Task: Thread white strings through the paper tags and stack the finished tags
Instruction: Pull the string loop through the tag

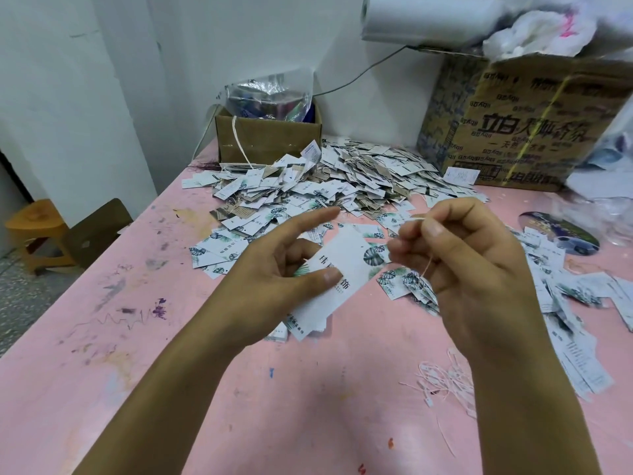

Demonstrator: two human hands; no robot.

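Centrally, above the pink surface (pixel 308 406), the left hand (pixel 274 279) holds a paper tag (pixel 349 258): the thumb presses it against the curled fingers (pixel 301 247), and the index finger points straight out. Just beside it, the right hand (pixel 479 275) pinches a white string (pixel 427 267) between thumb and index finger, near the tag's right edge; whether they touch cannot be told. The tag pile (pixel 342 180) covers the far middle, reaching a small box (pixel 267 142) and a large carton (pixel 524 125) at the wall. Loose strings (pixel 442 382) lie beside the right forearm. Bare surface shows from the left forearm to the left edge, beyond which a stool (pixel 34 228) stands on the floor.
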